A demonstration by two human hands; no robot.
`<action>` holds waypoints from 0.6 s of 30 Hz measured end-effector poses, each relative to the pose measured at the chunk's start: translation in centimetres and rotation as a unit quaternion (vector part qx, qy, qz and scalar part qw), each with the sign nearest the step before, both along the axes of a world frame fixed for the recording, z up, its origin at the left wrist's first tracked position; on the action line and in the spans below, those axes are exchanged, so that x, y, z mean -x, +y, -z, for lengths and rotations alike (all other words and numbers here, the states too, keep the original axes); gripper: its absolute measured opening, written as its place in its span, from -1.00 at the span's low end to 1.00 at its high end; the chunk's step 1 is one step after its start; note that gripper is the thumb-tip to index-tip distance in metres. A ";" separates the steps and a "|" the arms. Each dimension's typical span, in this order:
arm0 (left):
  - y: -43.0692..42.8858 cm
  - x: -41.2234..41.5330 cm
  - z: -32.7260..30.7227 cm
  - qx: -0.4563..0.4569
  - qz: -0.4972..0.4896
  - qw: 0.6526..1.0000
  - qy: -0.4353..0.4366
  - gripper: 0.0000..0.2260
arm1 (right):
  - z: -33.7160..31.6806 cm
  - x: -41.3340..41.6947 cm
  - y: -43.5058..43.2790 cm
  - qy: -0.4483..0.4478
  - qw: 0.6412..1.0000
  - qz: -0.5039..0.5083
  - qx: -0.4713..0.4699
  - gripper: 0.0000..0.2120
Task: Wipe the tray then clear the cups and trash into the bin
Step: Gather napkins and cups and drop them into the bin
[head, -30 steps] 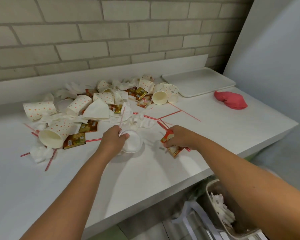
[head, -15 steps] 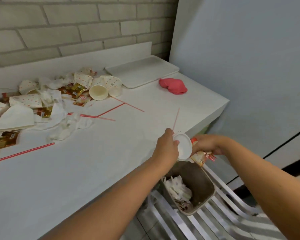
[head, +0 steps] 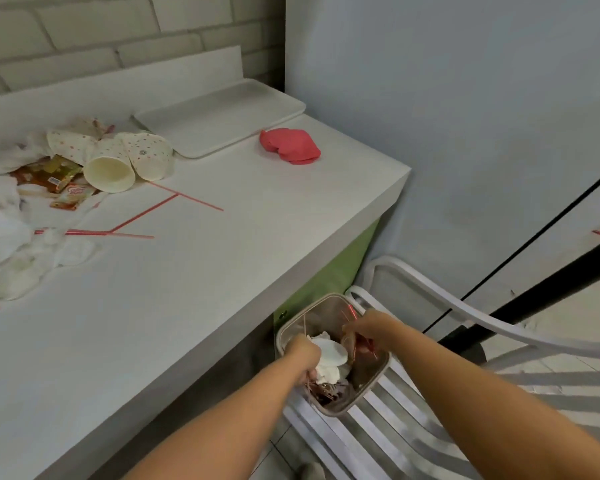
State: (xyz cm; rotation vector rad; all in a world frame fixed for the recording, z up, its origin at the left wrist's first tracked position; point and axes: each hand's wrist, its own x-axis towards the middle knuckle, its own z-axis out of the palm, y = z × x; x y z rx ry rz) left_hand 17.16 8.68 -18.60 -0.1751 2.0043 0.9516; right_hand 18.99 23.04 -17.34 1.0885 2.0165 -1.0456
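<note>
- left hand point(head: 302, 355) grips white lid point(head: 331, 353), right hand point(head: 369, 327) pinches sachet point(head: 350, 344) plus straws point(head: 368, 346), over bin point(head: 323, 315)
- risk: long straws snag rim, fall outside

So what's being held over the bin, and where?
Left grip: white round plastic lid, by its rim. Right grip: brown sachet and thin red straws, pinched together, spot unclear.

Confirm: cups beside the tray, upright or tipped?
Tipped. The dotted cups lie on their sides on the counter by the tray; one open mouth faces the camera.
</note>
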 end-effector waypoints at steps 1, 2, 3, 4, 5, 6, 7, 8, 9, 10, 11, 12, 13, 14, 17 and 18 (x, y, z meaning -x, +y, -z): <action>0.2 0.2 0.9 -0.003 -0.015 1.000 -0.004 -0.61 | 0.1 0.1 -0.1 0.018 1.000 0.015 0.006 -0.81; 0.4 0.5 1.4 -0.008 -0.043 0.999 -0.013 -0.60 | 0.2 0.2 -0.1 0.027 1.000 0.015 0.008 -0.79; 0.5 0.6 2.0 -0.014 -0.060 0.998 -0.019 -0.61 | 0.3 0.2 0.0 0.028 1.000 0.007 0.009 -0.78; 0.6 0.7 2.0 -0.022 -0.081 0.995 -0.043 -0.62 | 0.4 0.3 0.1 0.029 1.000 -0.002 0.009 -0.78; 0.6 0.8 2.2 -0.041 -0.098 0.993 -0.057 -0.65 | 0.5 0.4 0.2 0.027 1.000 -0.006 0.011 -0.76; 0.6 0.8 2.1 -0.051 -0.122 0.988 -0.084 -0.69 | 0.4 0.5 0.3 0.027 0.999 -0.009 0.019 -0.75; 0.6 0.7 1.9 -0.058 -0.135 0.983 -0.109 -0.72 | 0.5 0.6 0.4 0.022 0.999 -0.014 0.027 -0.76; 0.7 0.8 1.5 -0.073 -0.144 0.978 -0.136 -0.74 | 0.5 0.7 0.5 0.022 0.999 -0.023 0.028 -0.77; 0.9 0.8 1.3 -0.090 -0.151 0.973 -0.151 -0.75 | 0.3 0.7 0.4 0.021 0.999 -0.031 0.024 -0.77; 1.0 1.0 1.1 -0.102 -0.158 0.968 -0.165 -0.73 | 0.1 0.8 0.3 0.022 0.999 -0.038 0.022 -0.75; 1.1 1.0 0.9 -0.106 -0.157 0.967 -0.172 -0.71 | 0.0 0.9 0.2 0.024 0.998 -0.047 0.016 -0.76; 1.2 1.2 0.9 -0.105 -0.150 0.967 -0.175 -0.70 | -0.4 0.9 0.1 0.022 0.998 -0.065 0.006 -0.78; 1.3 1.3 0.8 -0.103 -0.142 0.970 -0.169 -0.73 | -0.6 1.1 0.1 0.021 0.996 -0.084 -0.002 -0.80; 1.3 1.4 0.7 -0.101 -0.135 0.972 -0.166 -0.77 | -0.8 1.2 0.1 0.015 0.995 -0.097 -0.007 -0.82; 1.3 1.8 0.6 -0.102 -0.092 0.979 -0.150 -0.70 | -1.6 1.8 -0.1 -0.009 0.989 -0.143 -0.026 -0.81; 1.3 1.8 0.3 -0.101 -0.071 0.984 -0.129 -0.72 | -1.8 2.1 -0.1 -0.013 0.986 -0.160 -0.039 -0.79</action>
